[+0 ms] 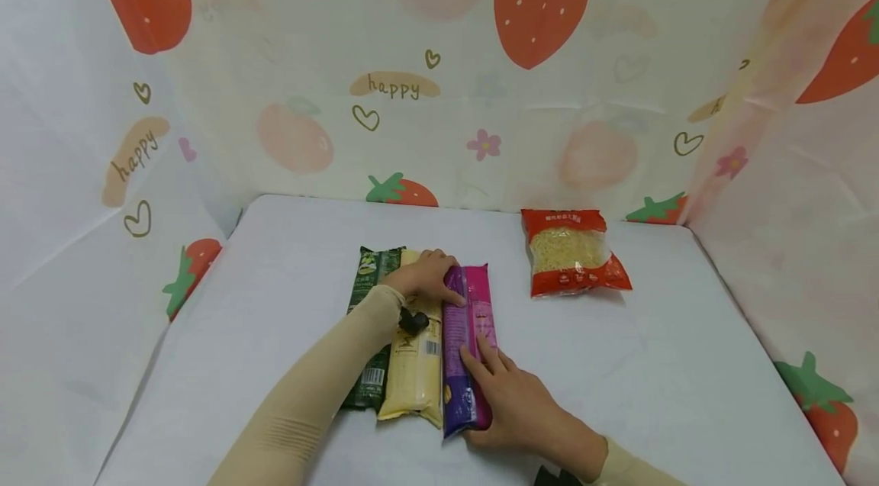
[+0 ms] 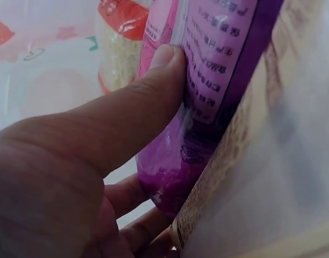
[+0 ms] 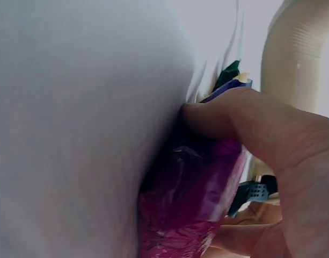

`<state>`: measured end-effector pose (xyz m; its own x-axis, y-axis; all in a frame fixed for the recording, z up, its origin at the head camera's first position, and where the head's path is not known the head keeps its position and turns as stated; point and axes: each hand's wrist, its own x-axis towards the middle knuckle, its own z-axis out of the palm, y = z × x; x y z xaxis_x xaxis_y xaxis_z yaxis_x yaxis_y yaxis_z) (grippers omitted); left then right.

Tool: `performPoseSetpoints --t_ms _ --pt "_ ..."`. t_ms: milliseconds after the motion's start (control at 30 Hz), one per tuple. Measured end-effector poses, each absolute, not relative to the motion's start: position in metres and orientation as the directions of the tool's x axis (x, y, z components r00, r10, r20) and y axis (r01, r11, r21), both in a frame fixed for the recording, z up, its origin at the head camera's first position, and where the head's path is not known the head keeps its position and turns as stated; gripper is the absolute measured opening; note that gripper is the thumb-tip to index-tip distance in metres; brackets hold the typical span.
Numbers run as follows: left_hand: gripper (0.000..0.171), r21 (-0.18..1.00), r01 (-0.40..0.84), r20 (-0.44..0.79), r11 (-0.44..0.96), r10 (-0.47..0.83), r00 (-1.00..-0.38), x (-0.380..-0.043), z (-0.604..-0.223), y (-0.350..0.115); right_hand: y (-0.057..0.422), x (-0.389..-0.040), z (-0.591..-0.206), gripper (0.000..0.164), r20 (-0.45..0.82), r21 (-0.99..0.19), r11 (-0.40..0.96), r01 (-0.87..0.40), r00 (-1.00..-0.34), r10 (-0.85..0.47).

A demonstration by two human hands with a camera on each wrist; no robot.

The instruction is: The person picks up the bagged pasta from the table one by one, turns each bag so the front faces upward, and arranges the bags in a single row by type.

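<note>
On table [image 1: 659, 387], left to right: leftmost packet [image 1: 371, 379], middle packet [image 1: 415, 375], rightmost packet [image 1: 457, 371], side by side; left sleeve [image 1: 323, 379] across leftmost packet; left hand [image 1: 429, 276] over middle packet's far end, at rightmost packet's far end; right hand [image 1: 515, 402] at rightmost packet's near, right side; pasta bag [image 1: 570, 249] behind and right, apart; cloth [image 1: 309, 36] behind table and both sides.

Room lies between the purple packet [image 1: 458, 352] and the red bag [image 1: 568, 251]; the yellow packet [image 1: 415, 368] blocks leftward.
</note>
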<state>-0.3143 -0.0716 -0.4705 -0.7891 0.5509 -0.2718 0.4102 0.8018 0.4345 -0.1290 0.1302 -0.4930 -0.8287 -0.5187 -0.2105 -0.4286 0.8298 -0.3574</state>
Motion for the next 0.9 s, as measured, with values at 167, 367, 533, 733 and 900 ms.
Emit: performPoseSetpoints --t_ms 167,367,533,733,900 --pt "0.078 0.454 0.391 -0.256 0.801 0.537 -0.804 -0.313 -0.473 -0.070 0.134 -0.130 -0.493 0.114 -0.197 -0.402 0.818 -0.412 -0.833 -0.517" --pt "0.079 0.451 0.396 -0.244 0.800 0.537 -0.808 -0.314 -0.477 -0.069 0.141 -0.130 -0.497 0.111 -0.158 -0.466 0.787 -0.404 -0.837 -0.524" --pt "0.079 0.436 0.420 -0.227 0.796 0.549 -0.804 -0.316 -0.476 -0.071 0.148 -0.130 -0.501 0.108 -0.123 -0.541 0.742 -0.395 -0.836 -0.535" --pt "0.058 0.521 0.447 -0.139 0.727 0.589 -0.796 -0.319 -0.476 -0.072 0.159 -0.132 -0.502 0.108 -0.090 -0.650 0.663 -0.372 -0.828 -0.553" --pt "0.048 0.599 0.441 -0.082 0.668 0.600 -0.796 -0.322 -0.479 -0.073 0.167 -0.133 -0.502 0.108 -0.053 -0.698 0.610 -0.376 -0.821 -0.568"
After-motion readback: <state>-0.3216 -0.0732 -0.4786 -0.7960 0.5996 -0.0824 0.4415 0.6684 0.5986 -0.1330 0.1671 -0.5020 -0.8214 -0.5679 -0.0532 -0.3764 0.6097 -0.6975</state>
